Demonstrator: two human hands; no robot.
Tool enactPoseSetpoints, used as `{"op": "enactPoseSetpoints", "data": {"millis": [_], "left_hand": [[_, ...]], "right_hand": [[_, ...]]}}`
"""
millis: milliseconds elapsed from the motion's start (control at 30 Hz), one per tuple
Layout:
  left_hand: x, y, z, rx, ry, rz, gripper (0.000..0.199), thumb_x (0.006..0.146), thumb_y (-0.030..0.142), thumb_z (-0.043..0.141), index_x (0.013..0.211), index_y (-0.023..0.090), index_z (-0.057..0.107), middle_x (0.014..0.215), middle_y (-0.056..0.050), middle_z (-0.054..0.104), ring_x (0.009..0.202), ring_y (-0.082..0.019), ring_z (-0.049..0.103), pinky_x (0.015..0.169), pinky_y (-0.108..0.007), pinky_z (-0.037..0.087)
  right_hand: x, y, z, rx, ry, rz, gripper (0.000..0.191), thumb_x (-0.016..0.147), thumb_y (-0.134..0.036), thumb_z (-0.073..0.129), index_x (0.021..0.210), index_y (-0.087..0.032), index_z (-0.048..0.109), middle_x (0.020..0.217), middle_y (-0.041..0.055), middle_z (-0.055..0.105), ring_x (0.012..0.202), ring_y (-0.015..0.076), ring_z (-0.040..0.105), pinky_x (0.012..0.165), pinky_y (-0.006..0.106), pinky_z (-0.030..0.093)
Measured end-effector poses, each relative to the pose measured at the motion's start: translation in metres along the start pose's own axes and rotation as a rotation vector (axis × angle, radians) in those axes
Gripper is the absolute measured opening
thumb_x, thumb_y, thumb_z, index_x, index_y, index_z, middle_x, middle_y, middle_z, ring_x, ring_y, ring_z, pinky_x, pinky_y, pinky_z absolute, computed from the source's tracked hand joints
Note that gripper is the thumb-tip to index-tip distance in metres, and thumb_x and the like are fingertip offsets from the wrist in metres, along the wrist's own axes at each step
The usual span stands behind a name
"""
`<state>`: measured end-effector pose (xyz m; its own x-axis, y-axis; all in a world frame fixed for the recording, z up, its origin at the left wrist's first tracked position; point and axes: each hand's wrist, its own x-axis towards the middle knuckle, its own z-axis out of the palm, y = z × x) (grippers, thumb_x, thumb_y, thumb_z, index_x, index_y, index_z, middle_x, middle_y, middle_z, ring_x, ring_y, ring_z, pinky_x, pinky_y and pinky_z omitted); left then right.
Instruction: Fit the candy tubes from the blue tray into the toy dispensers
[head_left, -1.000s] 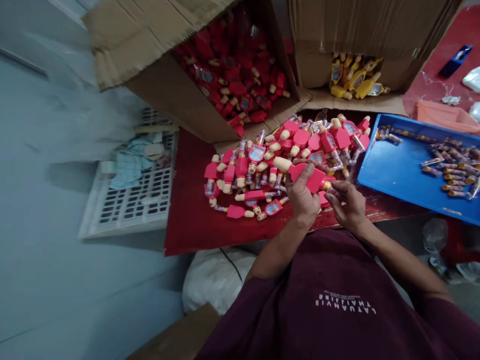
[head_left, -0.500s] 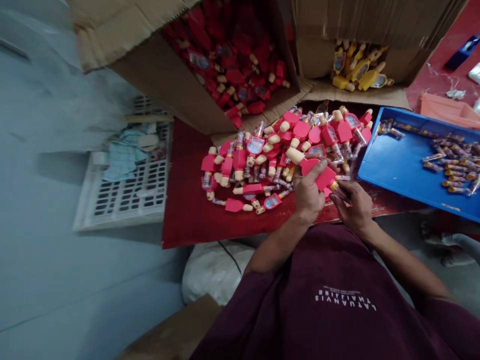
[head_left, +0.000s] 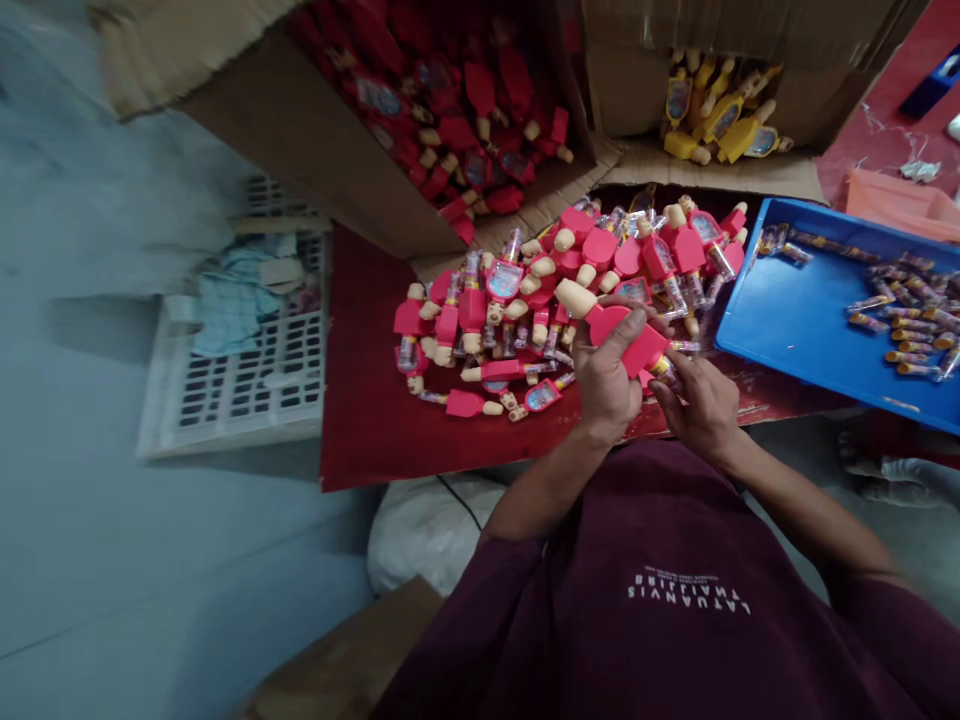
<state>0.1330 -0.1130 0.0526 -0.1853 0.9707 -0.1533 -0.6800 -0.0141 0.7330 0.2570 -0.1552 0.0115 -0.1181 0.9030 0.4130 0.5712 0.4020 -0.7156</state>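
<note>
My left hand (head_left: 606,378) is closed around a red plastic toy (head_left: 634,340) with a beige head-shaped end, its thumb lying across the flat red body. From the toy's other end sticks a clear tube (head_left: 663,370) with colourful contents, and the fingers of my right hand (head_left: 703,402) are closed on it. Just beyond my hands, a heap of similar red toys (head_left: 504,280), many with clear tubes attached, spreads over the red table (head_left: 360,400).
Behind the heap stand a cardboard box (head_left: 300,150) of red toys and another box (head_left: 735,165) with yellow ones. To the right, a blue tray (head_left: 795,320) holds loose tubes. A white plastic crate (head_left: 172,420) with a checked cloth (head_left: 229,310) is at left.
The right fingers have shifted along the tube, so more of it shows beside the red body. Both hands still hold the toy; the whole view has shifted slightly.
</note>
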Motion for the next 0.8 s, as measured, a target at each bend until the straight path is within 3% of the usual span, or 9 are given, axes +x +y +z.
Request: {"op": "enactPoseSetpoints", "data": {"millis": [100,200,333,433,533,600,667,733,800], "left_hand": [[-0.003,0.001,0.004,0.028,0.008,0.003,0.032,0.070,0.037,0.084,0.089,0.023,0.063,0.079,0.000,0.068,0.076,-0.021,0.072,0.075,-0.038,0.059],[-0.003,0.002,0.003,0.048,0.007,-0.008,0.035,0.069,0.040,0.085,0.092,0.024,0.064,0.080,-0.001,0.069,0.083,-0.023,0.073,0.077,-0.039,0.059],[0.003,-0.002,-0.002,0.032,0.000,-0.031,0.035,0.070,0.041,0.084,0.092,0.023,0.064,0.081,-0.002,0.070,0.087,-0.024,0.073,0.079,-0.038,0.058],[0.004,-0.010,-0.006,0.001,0.026,-0.042,0.037,0.070,0.041,0.083,0.094,0.021,0.064,0.082,-0.002,0.071,0.086,-0.023,0.073,0.079,-0.037,0.058],[0.004,-0.018,-0.014,-0.004,0.075,-0.093,0.042,0.069,0.043,0.083,0.096,0.020,0.061,0.082,-0.002,0.070,0.080,-0.020,0.072,0.077,-0.033,0.057],[0.012,-0.016,-0.027,0.056,0.122,-0.121,0.043,0.070,0.045,0.081,0.097,0.019,0.060,0.081,-0.001,0.068,0.076,-0.018,0.070,0.074,-0.030,0.056],[0.034,-0.001,-0.053,0.190,0.190,-0.075,0.040,0.073,0.043,0.078,0.096,0.018,0.058,0.081,-0.001,0.065,0.073,-0.015,0.067,0.072,-0.027,0.054],[0.068,0.032,-0.090,0.424,0.279,0.052,0.033,0.077,0.037,0.075,0.096,0.018,0.057,0.084,-0.002,0.064,0.072,-0.014,0.064,0.070,-0.025,0.052],[0.105,0.076,-0.131,0.768,0.377,0.192,0.027,0.079,0.030,0.072,0.097,0.017,0.058,0.088,-0.003,0.064,0.075,-0.014,0.062,0.071,-0.024,0.049]], "right_hand": [[0.002,-0.009,-0.001,0.054,-0.004,-0.011,0.028,0.092,-0.040,0.063,0.111,-0.019,0.067,0.087,0.0097,0.071,0.071,0.0195,0.063,0.066,0.032,0.050],[0.004,-0.028,-0.005,0.310,-0.060,0.258,0.025,0.095,-0.042,0.059,0.099,-0.019,0.068,0.071,0.0021,0.064,0.058,0.0130,0.052,0.057,0.027,0.043],[0.006,-0.039,-0.005,0.660,-0.116,0.605,0.036,0.091,-0.053,0.063,0.090,-0.017,0.068,0.062,-0.0022,0.053,0.052,0.0084,0.040,0.050,0.023,0.032],[0.009,-0.033,0.000,0.739,-0.148,0.674,0.040,0.089,-0.056,0.065,0.089,-0.016,0.068,0.061,-0.0029,0.051,0.050,0.0067,0.038,0.047,0.022,0.028],[0.012,-0.024,0.005,0.665,-0.226,0.653,0.044,0.090,-0.058,0.063,0.089,-0.015,0.068,0.062,-0.0009,0.055,0.053,0.0085,0.045,0.048,0.022,0.033],[0.009,-0.016,0.005,0.562,-0.297,0.606,0.045,0.091,-0.058,0.061,0.104,-0.016,0.070,0.071,0.0027,0.063,0.060,0.0120,0.053,0.051,0.023,0.040],[0.001,-0.003,0.001,0.461,-0.324,0.541,0.052,0.091,-0.056,0.061,0.127,-0.019,0.063,0.093,0.0072,0.071,0.074,0.0171,0.062,0.059,0.027,0.048],[-0.007,0.023,-0.011,0.366,-0.265,0.500,0.058,0.090,-0.055,0.063,0.139,-0.023,0.056,0.113,0.0102,0.070,0.087,0.0217,0.066,0.067,0.032,0.053],[-0.012,0.059,-0.027,0.234,-0.154,0.532,0.056,0.089,-0.055,0.062,0.134,-0.023,0.061,0.114,0.0114,0.071,0.084,0.0225,0.067,0.067,0.035,0.054]]}}
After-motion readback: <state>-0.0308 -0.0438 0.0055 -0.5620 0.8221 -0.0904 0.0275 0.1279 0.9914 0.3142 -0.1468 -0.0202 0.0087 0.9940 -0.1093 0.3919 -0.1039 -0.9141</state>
